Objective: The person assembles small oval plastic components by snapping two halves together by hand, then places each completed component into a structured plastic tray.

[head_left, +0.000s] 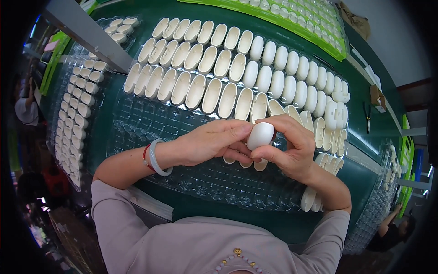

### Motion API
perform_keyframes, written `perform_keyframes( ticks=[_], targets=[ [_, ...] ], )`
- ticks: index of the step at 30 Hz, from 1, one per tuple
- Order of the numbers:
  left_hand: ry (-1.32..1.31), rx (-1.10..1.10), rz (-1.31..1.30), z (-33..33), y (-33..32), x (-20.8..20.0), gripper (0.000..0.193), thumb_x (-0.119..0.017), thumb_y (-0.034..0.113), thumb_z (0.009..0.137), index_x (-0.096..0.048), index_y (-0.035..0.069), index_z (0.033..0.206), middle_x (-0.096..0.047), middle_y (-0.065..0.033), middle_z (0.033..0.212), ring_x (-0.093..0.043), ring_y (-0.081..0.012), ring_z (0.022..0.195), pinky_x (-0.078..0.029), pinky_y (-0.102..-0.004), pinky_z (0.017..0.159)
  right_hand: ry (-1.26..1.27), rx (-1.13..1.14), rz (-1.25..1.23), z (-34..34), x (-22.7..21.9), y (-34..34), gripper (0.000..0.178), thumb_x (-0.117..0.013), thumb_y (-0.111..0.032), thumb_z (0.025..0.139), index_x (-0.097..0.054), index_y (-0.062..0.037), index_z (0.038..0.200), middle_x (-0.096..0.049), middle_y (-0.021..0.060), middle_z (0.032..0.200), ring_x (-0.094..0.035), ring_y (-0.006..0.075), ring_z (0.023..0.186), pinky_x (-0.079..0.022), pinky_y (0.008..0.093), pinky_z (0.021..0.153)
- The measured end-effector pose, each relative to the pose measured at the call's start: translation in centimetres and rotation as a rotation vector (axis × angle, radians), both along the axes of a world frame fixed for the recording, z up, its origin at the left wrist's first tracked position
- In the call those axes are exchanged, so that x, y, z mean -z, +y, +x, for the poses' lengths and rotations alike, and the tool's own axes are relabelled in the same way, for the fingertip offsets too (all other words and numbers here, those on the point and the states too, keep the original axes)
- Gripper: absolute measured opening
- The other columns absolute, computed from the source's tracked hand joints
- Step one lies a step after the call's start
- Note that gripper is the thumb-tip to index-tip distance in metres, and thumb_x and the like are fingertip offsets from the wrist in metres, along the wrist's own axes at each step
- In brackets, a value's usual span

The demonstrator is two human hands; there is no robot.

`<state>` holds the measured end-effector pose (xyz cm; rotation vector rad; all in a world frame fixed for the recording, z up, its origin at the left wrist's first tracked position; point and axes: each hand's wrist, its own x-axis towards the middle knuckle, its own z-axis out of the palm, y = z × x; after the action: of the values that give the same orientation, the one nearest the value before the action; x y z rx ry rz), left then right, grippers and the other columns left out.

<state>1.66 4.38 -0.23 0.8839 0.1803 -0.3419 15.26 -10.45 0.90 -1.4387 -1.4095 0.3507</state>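
1. I have one glossy white shell point(261, 135) between my two hands, raised over the middle of the clear tray point(150, 116). I judge that I am at the handling step: turning the piece, checking it or working its edge. Its far side is hidden, so I cannot tell whether it is a single half or a closed pair.
2. The next move, as I judge it, calls for a steady pinch while the thumbs finish at the edge, then a free pocket. Care matters here, since a smooth, rounded surface could slip or pick up marks.
3. My right hand point(294, 146) comes in from the right, wrist bent inward, narrowed on the shell: index finger arched over the top, thumb pressed at the lower edge.
4. My left hand point(205, 141) reaches across from the left, its back turned up. The thumb lies straight toward the shell's left side and the fingers curl below, closed on that side; how hard they press I cannot tell.
5. Both elbows are bent outward, forearms converging above the tray. Beyond my hands stand rows of open cream shells point(195, 90), with rounded white pieces point(277, 82) to their right.
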Motion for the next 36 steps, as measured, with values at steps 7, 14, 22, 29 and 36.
perform_keyframes(
  ticks=[7,14,22,29,36],
  targets=[
    [0.018,0.038,0.074,0.0,0.0,-1.0,0.044,-0.034,0.033,0.098,-0.039,0.001,0.128,-0.056,-0.0125,0.110,-0.059,-0.0172,0.099,-0.049,-0.0256,0.084,0.049,0.083,-0.012,-0.2,0.2,-0.2,0.040,-0.081,-0.018,0.063,-0.063,-0.0007,0.094,-0.063,0.0078,0.083,-0.057,0.0123,0.064,-0.047,0.0222,0.056],
    [-0.017,0.026,0.194,0.1,0.0,-0.9,0.045,-0.035,0.033,0.098,-0.036,0.003,0.131,-0.053,-0.0077,0.112,-0.057,-0.0128,0.092,-0.046,-0.0237,0.077,-0.140,0.096,0.069,-0.3,-0.4,-0.1,0.041,-0.081,-0.017,0.063,-0.064,-0.0011,0.097,-0.063,0.0091,0.086,-0.060,0.0155,0.072,-0.050,0.0235,0.058],
    [-0.041,0.013,0.166,0.2,-0.1,-0.6,0.044,-0.037,0.031,0.097,-0.036,0.003,0.131,-0.052,-0.0075,0.114,-0.057,-0.0134,0.092,-0.046,-0.0241,0.076,-0.127,0.095,0.068,-0.4,-0.2,-0.2,0.042,-0.080,-0.018,0.064,-0.064,-0.0014,0.099,-0.063,0.0104,0.091,-0.061,0.0183,0.077,-0.052,0.0253,0.062],
    [-0.017,-0.035,0.150,0.1,-0.1,-0.6,0.045,-0.042,0.025,0.097,-0.030,0.005,0.136,-0.055,-0.0068,0.107,-0.055,-0.0091,0.087,-0.045,-0.0209,0.071,-0.134,0.090,0.063,-0.3,-0.2,-0.3,0.043,-0.080,-0.017,0.063,-0.063,-0.0019,0.100,-0.063,0.0104,0.092,-0.061,0.0197,0.078,-0.051,0.0260,0.064],
    [-0.319,-0.447,0.406,0.2,0.1,-1.0,0.046,-0.058,0.003,0.086,-0.038,0.001,0.127,-0.053,-0.0085,0.108,-0.056,-0.0116,0.099,-0.049,-0.0248,0.083,0.217,0.063,0.046,-0.1,0.4,0.0,0.032,-0.069,-0.003,0.075,-0.057,0.0024,0.105,-0.058,0.0099,0.108,-0.057,0.0182,0.097,-0.046,0.0283,0.082]
  ],
)
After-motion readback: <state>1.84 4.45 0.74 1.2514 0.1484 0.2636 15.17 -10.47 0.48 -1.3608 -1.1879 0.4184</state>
